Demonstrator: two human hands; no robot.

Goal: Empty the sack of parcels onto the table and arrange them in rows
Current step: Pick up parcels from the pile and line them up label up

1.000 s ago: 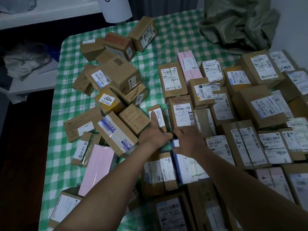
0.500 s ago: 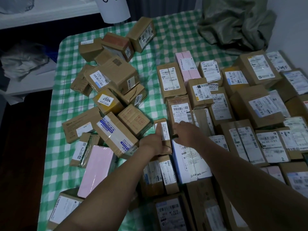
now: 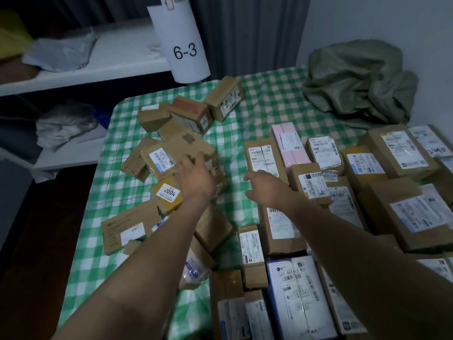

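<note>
Outstretched, slack-fingered left grip (image 3: 196, 179), right grip (image 3: 268, 192)

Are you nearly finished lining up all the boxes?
About halfway. Done: the green sack lies crumpled at the far corner, and the parcels on the right sit in tidy rows. In hand: the left hand touches a big brown box in the jumbled pile; the right hand holds nothing. Left: that whole pile, including the yellow 2004 box.

Brown loose parcels (image 3: 171, 153) lie jumbled under and left of the left hand's fingers (image 3: 196, 160). Labelled rowed parcels (image 3: 397, 212) lie flat, right of the right hand's fingers (image 3: 250, 178). The crumpled green sack (image 3: 355, 79) lies far beyond them on the checked table (image 3: 235, 133).
</note>
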